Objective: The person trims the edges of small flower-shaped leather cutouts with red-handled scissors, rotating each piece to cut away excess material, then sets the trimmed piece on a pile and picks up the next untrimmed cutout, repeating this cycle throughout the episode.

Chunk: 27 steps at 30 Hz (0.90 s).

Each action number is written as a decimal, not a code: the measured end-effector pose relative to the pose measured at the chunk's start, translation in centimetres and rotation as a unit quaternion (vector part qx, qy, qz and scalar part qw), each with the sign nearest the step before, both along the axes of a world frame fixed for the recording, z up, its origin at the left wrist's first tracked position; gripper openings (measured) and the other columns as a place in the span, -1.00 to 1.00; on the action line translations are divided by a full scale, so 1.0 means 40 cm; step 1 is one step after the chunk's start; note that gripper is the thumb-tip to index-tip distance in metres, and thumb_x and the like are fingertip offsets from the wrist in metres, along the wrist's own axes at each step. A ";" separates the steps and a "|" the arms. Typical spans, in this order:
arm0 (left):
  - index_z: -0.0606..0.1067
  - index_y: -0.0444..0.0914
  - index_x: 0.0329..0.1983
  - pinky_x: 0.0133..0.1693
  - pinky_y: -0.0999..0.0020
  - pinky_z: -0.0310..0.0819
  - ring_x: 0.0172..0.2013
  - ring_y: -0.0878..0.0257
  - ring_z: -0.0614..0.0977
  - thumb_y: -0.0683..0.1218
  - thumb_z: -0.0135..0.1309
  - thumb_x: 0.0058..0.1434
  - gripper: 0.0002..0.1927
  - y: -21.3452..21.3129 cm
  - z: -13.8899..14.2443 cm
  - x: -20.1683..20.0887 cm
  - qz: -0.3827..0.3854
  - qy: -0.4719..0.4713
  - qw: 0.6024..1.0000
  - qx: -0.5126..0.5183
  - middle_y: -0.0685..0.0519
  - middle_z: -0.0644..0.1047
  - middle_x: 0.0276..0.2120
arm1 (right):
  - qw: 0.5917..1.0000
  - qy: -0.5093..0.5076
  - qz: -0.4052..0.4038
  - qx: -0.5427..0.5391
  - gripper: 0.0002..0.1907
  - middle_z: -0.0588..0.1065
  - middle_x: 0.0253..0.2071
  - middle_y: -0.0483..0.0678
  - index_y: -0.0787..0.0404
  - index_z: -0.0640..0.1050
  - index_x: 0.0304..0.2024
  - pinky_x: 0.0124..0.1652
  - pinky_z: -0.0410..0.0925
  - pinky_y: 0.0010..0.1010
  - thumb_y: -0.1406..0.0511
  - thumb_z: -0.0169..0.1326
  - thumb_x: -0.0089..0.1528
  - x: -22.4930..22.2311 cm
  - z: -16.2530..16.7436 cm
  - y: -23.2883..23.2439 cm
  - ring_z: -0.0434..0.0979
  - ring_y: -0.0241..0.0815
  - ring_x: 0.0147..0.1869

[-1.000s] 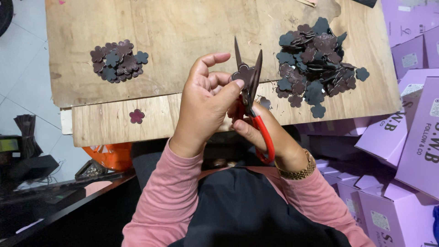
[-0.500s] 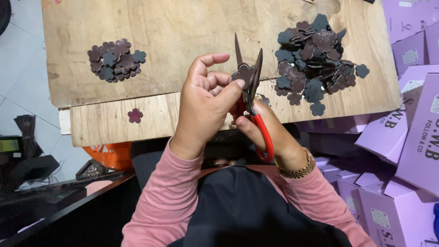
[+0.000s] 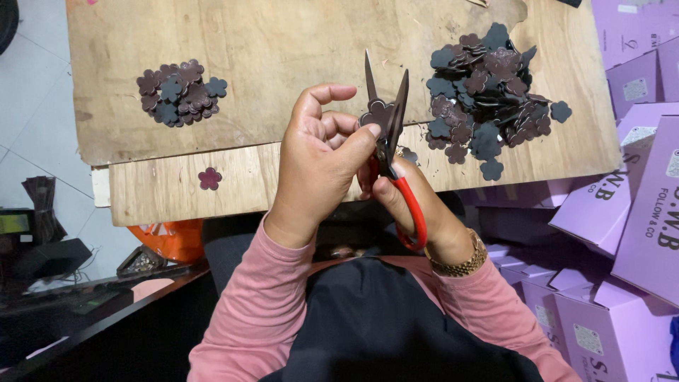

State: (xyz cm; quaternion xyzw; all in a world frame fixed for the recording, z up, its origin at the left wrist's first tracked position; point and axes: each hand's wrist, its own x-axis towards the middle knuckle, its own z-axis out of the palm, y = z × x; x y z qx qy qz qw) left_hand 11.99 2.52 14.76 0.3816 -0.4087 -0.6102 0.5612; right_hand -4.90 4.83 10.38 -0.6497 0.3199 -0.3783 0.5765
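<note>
Dark flower cutout [image 3: 377,113] pinched in left hand [image 3: 318,159] fingers above the surface [image 3: 269,42], red scissors [image 3: 396,148] gripped by right hand [image 3: 410,205], blades parted around it, cutout piles [image 3: 488,92] beside.

Purple cartons [image 3: 622,205] stacked right, pale labels [image 3: 635,88]

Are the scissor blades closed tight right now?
No, the blades of the red-handled scissors in the right hand stand apart in a V around the flower-shaped piece that the left hand holds.
</note>
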 end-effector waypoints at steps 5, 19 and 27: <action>0.25 -0.40 0.21 -0.31 0.52 0.54 -0.36 0.39 0.61 -0.31 0.14 0.25 -0.50 -0.001 -0.003 -0.002 0.005 0.006 1.000 -0.001 -0.01 0.55 -0.33 | 1.000 0.012 -0.011 -0.001 -0.25 0.35 -0.30 -0.14 0.27 0.39 -0.16 -0.20 0.32 -0.48 -0.31 -0.16 0.34 -0.001 -0.009 -0.001 0.35 -0.32 -0.21; 0.45 -0.34 -0.12 -0.16 0.52 0.51 -0.25 0.44 0.56 -0.29 0.15 0.34 -0.88 -0.013 -0.057 -0.006 0.012 0.026 0.998 -0.050 0.07 0.56 -0.25 | 0.995 -0.080 -0.057 -0.011 -0.50 0.40 -0.25 -0.13 0.27 0.42 -0.08 -0.09 0.34 -0.46 -0.06 0.01 0.44 0.001 -0.026 -0.003 0.38 -0.32 -0.14; 0.46 -0.32 -0.20 -0.27 0.55 0.43 -0.29 0.47 0.53 -0.25 0.18 0.31 -0.89 -0.007 -0.070 -0.019 -0.068 -0.073 0.994 -0.043 0.11 0.56 -0.31 | 0.952 -0.162 -0.261 0.000 -0.81 0.50 -0.10 -0.06 0.27 0.42 -0.01 0.00 0.40 -0.46 0.42 0.13 0.37 -0.008 -0.031 -0.018 0.52 -0.31 -0.04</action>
